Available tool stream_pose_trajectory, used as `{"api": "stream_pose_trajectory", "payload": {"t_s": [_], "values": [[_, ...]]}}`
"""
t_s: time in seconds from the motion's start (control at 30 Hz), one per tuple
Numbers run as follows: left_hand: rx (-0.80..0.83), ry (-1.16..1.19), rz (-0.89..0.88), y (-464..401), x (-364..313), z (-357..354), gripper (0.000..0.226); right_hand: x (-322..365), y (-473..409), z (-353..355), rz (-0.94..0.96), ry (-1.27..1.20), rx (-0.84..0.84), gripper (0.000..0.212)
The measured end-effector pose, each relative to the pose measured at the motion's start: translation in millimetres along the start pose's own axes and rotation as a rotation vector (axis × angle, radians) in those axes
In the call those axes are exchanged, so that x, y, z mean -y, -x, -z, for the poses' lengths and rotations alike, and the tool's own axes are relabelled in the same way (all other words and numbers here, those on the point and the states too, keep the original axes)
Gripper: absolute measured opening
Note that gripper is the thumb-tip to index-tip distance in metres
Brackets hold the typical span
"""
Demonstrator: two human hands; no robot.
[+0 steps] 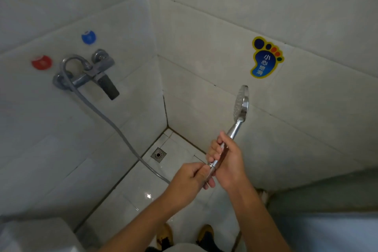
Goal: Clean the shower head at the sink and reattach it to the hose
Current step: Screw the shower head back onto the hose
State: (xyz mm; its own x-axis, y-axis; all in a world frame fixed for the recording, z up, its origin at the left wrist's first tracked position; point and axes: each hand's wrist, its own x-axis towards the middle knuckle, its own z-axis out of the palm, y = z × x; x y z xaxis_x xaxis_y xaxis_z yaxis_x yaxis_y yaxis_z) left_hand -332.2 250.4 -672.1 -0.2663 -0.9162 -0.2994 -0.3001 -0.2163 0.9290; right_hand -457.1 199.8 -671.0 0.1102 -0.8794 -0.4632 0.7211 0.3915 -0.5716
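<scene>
right hand (229, 161) grips shower head (241, 104) handle | left hand (190, 178) pinches hose (106, 118) nut | we expect slick rigid chrome, hold mid-handle

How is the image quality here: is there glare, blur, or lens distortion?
Head view: light is dim and even; one small glare spot on the wet floor tile; the shower head and both hands, left hand and right hand, look fairly sharp; wall tile lines bend from the wide-angle lens; the corners are soft.

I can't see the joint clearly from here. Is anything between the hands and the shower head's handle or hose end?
Nothing visible. The right hand grips the shower head by its handle; the left hand pinches the hose end at its base.
</scene>
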Motion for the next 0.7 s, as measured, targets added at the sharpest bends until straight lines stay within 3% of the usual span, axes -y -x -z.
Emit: {"api": "stream_pose_trajectory", "payload": {"t_s": [0.1, 0.17, 0.27, 0.47, 0.57, 0.7], "values": [[-0.132, -0.329, -0.045, 3.2, 6.4, 2.0, 0.027, -9.0, -9.4, 0.5, -0.043, 0.088, -0.05, 0.032], [-0.283, -0.405, -0.05, 7.2, 12.0, 8.2, 0.024, -17.0, -12.7, -3.1, -0.03, 0.17, -0.057, 0.035], [-0.455, -0.216, 0.037, 12.0, 16.6, 31.6, 0.015, -24.9, -22.2, -11.3, -0.019, 0.213, -0.061, 0.038], [-0.74, 0.16, 0.225, 4.9, 26.8, 115.1, 0.021, -28.6, -36.2, -21.2, -0.021, 0.244, -0.069, 0.04], [-0.779, 0.177, 0.277, -24.0, 32.1, 168.6, 0.021, -29.5, -43.9, -28.6, 0.014, 0.224, -0.089, 0.039], [-0.639, 0.077, 0.366, -73.7, 48.8, 234.4, 0.02, -26.6, -54.1, -40.7, 0.065, 0.25, -0.121, 0.04]]}}
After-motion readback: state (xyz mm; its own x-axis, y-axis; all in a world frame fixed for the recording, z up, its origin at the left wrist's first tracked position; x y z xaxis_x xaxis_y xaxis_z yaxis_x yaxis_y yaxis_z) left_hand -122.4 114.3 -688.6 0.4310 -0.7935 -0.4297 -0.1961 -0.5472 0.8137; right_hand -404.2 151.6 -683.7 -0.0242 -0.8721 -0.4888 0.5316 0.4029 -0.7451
